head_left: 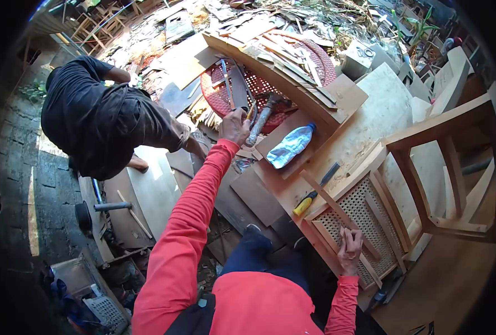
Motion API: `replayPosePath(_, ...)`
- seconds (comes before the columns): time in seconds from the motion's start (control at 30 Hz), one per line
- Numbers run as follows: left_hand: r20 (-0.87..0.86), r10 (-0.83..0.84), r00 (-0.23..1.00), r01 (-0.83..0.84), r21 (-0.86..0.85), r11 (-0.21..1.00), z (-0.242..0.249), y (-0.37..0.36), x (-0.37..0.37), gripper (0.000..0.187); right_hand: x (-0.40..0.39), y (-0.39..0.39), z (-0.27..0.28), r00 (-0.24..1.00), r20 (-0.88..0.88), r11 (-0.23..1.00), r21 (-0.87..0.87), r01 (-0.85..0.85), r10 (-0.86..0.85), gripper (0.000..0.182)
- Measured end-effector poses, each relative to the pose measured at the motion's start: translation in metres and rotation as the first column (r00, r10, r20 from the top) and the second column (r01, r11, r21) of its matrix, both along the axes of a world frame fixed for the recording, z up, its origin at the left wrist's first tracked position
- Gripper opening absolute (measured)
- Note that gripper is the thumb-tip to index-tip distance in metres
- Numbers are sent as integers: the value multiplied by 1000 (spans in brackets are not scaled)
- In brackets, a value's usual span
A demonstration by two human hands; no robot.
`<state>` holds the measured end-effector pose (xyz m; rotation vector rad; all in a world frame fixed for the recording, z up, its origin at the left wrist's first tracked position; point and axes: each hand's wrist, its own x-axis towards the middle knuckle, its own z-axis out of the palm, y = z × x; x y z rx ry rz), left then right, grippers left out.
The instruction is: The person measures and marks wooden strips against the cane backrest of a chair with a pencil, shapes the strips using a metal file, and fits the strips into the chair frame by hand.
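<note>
My left hand [235,127] reaches out to the red woven round table, its fingers closed. A thin yellow pencil [250,112] sticks out from between them. Right beside that hand lies a hammer [262,118] with a pale handle. My right hand [350,251] is closed in a pinch over the cane-webbed wooden frame [362,204]; what it pinches is too small to make out. Loose wooden strips [337,204] lie across the webbing. A yellow-handled chisel [305,204] and a dark file-like tool [330,173] lie near the frame's upper edge.
A crumpled plastic bottle [291,146] lies on a brown board. The red round table [326,61] carries wood offcuts and a long board [270,72]. A wooden chair frame [421,184] stands at right. Another person [100,117] bends over boards at left. A plastic basket [105,312] sits below.
</note>
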<state>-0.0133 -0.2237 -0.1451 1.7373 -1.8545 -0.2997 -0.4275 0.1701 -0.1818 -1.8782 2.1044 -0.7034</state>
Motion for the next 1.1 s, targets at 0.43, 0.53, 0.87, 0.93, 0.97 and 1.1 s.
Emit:
replayPosePath(0.43,395,-95,914,-11,259,966,-2,-81,-53,38,28,-7,32,989,59,990,-37,137,-135,44)
replayPosePath(0.53,389,-134,912,56,205,977,-12,-85,-51,33,40,-20,47,978,107,982,-45,185,-179,44)
replayPosePath(0.87,460,-195,866,101,221,970,-17,-87,-50,39,41,-18,49,972,134,981,4,193,-192,38)
replayPosePath(0.93,472,-168,865,67,222,973,-13,-89,-51,40,36,-20,39,972,134,981,-3,195,-193,33)
replayPosePath(0.97,480,-159,863,54,227,973,-11,-88,-50,41,36,-19,35,971,135,980,-2,200,-198,31)
replayPosePath(1.1,158,-225,961,208,117,971,-14,-72,-42,39,28,-17,20,977,41,978,32,208,-209,21)
